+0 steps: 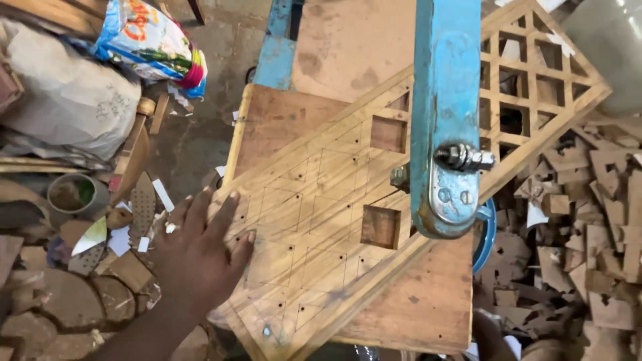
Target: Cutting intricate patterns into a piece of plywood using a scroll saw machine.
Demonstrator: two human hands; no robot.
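Left hand (194, 257) flat on lattice panel (321, 200) (colourful bag (152, 41) beyond)

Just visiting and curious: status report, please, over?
Left hand flat on marked wooden panel. Right hand out of view. Blue saw arm over the panel; offcuts piled right.

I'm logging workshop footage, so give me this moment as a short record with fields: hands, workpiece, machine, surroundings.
left hand: left hand flat, fingers spread, pressing on the panel's near-left end
right hand: not clearly in view
workpiece: long wooden panel with pencilled diamond grid, far end already cut into open lattice, two square holes near the arm
machine: blue metal saw arm with a bolt, over the panel
support: brown wooden table
surroundings: pile of wooden offcuts at right; grey sack at left
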